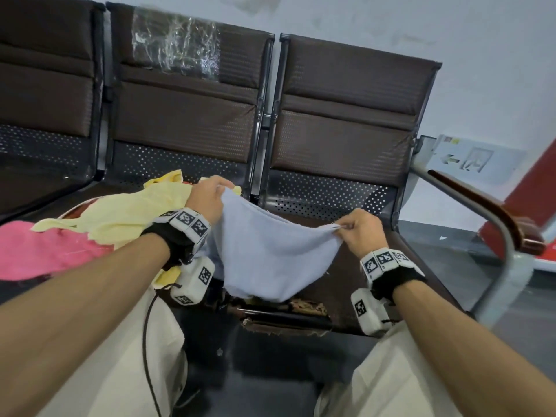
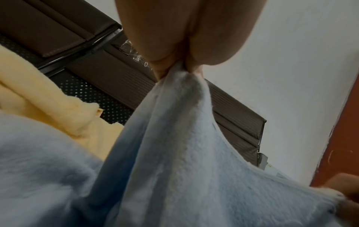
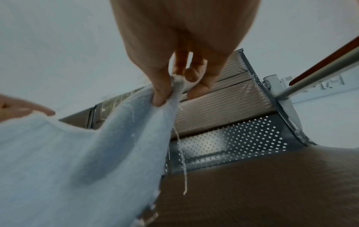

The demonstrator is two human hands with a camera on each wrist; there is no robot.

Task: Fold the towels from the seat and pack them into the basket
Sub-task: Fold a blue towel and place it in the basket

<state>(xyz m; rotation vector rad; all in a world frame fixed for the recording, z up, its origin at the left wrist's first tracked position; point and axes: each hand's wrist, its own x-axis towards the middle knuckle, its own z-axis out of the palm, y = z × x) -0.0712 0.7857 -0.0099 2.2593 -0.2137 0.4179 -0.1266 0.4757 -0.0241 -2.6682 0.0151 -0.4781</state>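
Observation:
A light blue towel [image 1: 264,251] hangs in the air between my two hands, sagging over the brown seat [image 1: 346,284]. My left hand [image 1: 210,194] pinches its far left corner, seen close up in the left wrist view, where the blue towel [image 2: 174,153] drops from my left hand [image 2: 178,67]. My right hand [image 1: 352,228] pinches the right corner; the right wrist view shows my right hand [image 3: 172,90] gripping the towel [image 3: 77,161], with a loose thread dangling. A yellow towel [image 1: 129,212] and a pink towel [image 1: 45,254] lie heaped on the seat to the left. No basket is in view.
A row of brown padded seats with perforated metal backs [image 1: 331,188] stands against a white wall. A metal armrest with a wooden top [image 1: 487,212] rises at the right. The seat's front edge [image 1: 285,323] is torn. My legs in pale trousers [image 1: 391,386] are below.

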